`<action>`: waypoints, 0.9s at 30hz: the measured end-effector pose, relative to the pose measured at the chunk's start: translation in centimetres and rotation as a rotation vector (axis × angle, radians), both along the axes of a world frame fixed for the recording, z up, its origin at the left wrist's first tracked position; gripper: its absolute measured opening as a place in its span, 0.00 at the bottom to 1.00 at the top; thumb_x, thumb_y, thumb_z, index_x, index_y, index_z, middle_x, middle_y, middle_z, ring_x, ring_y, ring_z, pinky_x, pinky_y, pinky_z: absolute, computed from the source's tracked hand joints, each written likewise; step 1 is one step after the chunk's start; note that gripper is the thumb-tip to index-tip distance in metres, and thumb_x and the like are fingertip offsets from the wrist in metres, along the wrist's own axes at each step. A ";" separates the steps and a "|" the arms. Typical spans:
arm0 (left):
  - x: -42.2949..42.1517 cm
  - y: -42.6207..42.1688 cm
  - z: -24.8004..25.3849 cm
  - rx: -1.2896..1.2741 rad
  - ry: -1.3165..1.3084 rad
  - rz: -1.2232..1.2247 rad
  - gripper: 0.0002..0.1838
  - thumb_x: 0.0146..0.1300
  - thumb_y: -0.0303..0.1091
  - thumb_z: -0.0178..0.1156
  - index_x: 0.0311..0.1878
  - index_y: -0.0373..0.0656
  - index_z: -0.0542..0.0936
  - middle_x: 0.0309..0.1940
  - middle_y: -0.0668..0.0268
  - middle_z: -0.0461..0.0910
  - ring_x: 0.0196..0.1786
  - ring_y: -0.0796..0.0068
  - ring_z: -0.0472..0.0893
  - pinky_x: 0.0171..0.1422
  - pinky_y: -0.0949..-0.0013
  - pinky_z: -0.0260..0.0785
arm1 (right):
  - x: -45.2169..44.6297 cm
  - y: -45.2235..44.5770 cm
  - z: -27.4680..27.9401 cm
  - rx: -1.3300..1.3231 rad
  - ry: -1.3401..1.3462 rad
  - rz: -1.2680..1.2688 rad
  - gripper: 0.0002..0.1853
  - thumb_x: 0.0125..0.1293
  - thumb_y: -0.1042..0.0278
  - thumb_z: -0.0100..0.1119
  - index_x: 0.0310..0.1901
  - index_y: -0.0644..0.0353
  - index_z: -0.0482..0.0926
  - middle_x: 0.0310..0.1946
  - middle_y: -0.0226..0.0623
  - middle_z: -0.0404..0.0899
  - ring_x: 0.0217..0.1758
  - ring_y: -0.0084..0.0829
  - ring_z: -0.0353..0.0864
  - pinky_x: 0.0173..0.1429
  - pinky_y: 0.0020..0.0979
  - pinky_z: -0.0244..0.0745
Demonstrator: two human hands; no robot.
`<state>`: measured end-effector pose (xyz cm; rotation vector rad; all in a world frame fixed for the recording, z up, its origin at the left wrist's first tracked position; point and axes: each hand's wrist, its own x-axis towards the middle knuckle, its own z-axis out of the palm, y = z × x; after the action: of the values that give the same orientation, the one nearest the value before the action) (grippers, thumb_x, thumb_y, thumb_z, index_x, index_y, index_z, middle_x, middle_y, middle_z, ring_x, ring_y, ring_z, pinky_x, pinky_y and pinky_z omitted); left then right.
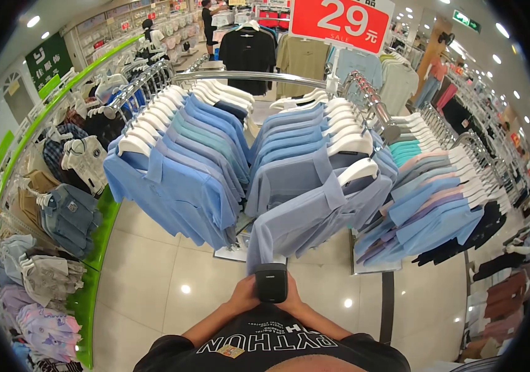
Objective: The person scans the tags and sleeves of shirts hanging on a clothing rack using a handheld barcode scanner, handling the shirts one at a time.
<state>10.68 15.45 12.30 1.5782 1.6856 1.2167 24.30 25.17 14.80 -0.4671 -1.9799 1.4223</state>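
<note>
In the head view a grey-blue long-sleeved shirt (305,211) hangs on a white hanger (359,170) at the front of the right-hand row. Its sleeve stretches down towards me and ends between my hands. My left hand (244,294) is closed at the sleeve's end, its fingertips hidden. Close beside it is my right hand (290,300), whose fingers are covered by a black rounded box (271,283) in front of both hands. What carries the box does not show. Both forearms bend inward before my black printed T-shirt.
A row of blue shirts (178,180) hangs left of the grey-blue one, below a metal rail (249,75). More garments (429,208) hang at the right. A red price sign (341,23) stands above. Clothes line a green-edged wall display (100,260). A person (208,25) stands far back.
</note>
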 end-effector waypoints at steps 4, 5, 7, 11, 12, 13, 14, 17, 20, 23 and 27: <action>0.8 0.2 -0.4 -0.016 -0.047 0.045 0.24 0.47 0.27 0.67 0.50 0.41 0.75 0.40 0.50 0.79 0.43 0.46 0.79 0.47 0.55 0.73 | 0.9 0.4 -0.4 -0.021 0.041 0.022 0.27 0.44 0.69 0.72 0.49 0.61 0.76 0.47 0.45 0.75 0.50 0.45 0.75 0.56 0.38 0.70; 1.2 0.3 0.1 -0.032 -0.056 0.071 0.23 0.47 0.27 0.67 0.49 0.41 0.76 0.39 0.51 0.80 0.42 0.48 0.80 0.45 0.56 0.73 | 1.1 0.5 -0.4 -0.053 0.032 0.024 0.26 0.45 0.68 0.73 0.49 0.61 0.77 0.47 0.45 0.75 0.50 0.45 0.75 0.55 0.39 0.70; 1.4 0.6 1.3 -0.087 -0.014 0.106 0.20 0.47 0.27 0.67 0.47 0.41 0.77 0.36 0.52 0.81 0.38 0.50 0.81 0.42 0.58 0.74 | 1.6 0.9 -0.5 -0.094 -0.005 0.024 0.25 0.47 0.65 0.73 0.48 0.60 0.77 0.45 0.44 0.76 0.49 0.44 0.76 0.55 0.39 0.70; 0.7 1.1 0.7 -0.133 0.041 0.131 0.14 0.47 0.27 0.67 0.40 0.40 0.81 0.31 0.53 0.81 0.33 0.56 0.81 0.38 0.62 0.73 | 3.1 2.5 -4.7 0.244 -0.142 -0.065 0.23 0.50 0.60 0.74 0.46 0.60 0.78 0.40 0.41 0.79 0.45 0.41 0.77 0.54 0.38 0.70; 0.4 1.3 0.1 -0.116 0.019 0.132 0.13 0.47 0.27 0.68 0.38 0.40 0.81 0.31 0.53 0.81 0.32 0.57 0.81 0.37 0.63 0.73 | 3.6 3.3 -6.0 0.424 -0.183 -0.107 0.23 0.50 0.60 0.74 0.45 0.60 0.78 0.39 0.40 0.79 0.44 0.40 0.77 0.53 0.38 0.71; -0.1 1.3 -0.2 -0.146 0.016 0.180 0.10 0.49 0.25 0.66 0.37 0.38 0.81 0.29 0.56 0.81 0.29 0.65 0.81 0.34 0.68 0.72 | 4.2 3.8 -5.4 0.429 -0.335 -0.162 0.21 0.50 0.64 0.74 0.44 0.61 0.78 0.39 0.39 0.79 0.43 0.36 0.78 0.53 0.37 0.71; -0.9 1.3 -0.5 -0.141 -0.016 0.274 0.10 0.50 0.24 0.65 0.37 0.37 0.81 0.28 0.59 0.81 0.29 0.70 0.81 0.33 0.71 0.71 | 4.7 4.2 -5.9 0.322 -0.261 -0.222 0.20 0.51 0.64 0.74 0.44 0.61 0.78 0.38 0.38 0.79 0.42 0.35 0.78 0.51 0.36 0.72; -5.4 1.2 -3.1 -0.024 -0.313 0.587 0.08 0.51 0.20 0.61 0.37 0.37 0.79 0.27 0.67 0.80 0.26 0.80 0.78 0.30 0.76 0.69 | 6.2 6.2 -8.8 -0.051 -0.161 -0.298 0.21 0.53 0.64 0.73 0.46 0.62 0.78 0.39 0.37 0.80 0.40 0.31 0.78 0.47 0.33 0.74; -9.1 0.2 -4.1 0.100 -0.642 0.828 0.06 0.58 0.26 0.63 0.38 0.40 0.77 0.27 0.70 0.78 0.24 0.82 0.73 0.27 0.79 0.64 | 8.1 9.3 -12.1 0.022 -0.226 -0.307 0.31 0.47 0.64 0.76 0.51 0.64 0.72 0.41 0.39 0.77 0.48 0.35 0.77 0.54 0.37 0.72; -10.3 0.0 -3.6 0.114 -0.873 0.907 0.10 0.64 0.36 0.63 0.41 0.42 0.74 0.28 0.72 0.75 0.24 0.85 0.71 0.26 0.81 0.60 | 9.2 11.9 -10.9 0.023 -0.208 -0.248 0.41 0.47 0.58 0.76 0.59 0.66 0.66 0.47 0.42 0.77 0.55 0.37 0.75 0.70 0.37 0.59; -8.0 1.2 -4.0 -0.027 -0.856 0.932 0.12 0.64 0.36 0.63 0.46 0.45 0.73 0.37 0.70 0.76 0.28 0.84 0.73 0.28 0.80 0.63 | 9.3 16.6 -12.9 0.240 -0.340 -0.115 0.47 0.46 0.52 0.76 0.63 0.69 0.61 0.50 0.42 0.77 0.59 0.39 0.73 0.78 0.38 0.41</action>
<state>2.67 16.66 8.32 0.0427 1.7686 1.8904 33.59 41.73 1.92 -0.7379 -2.3143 1.0707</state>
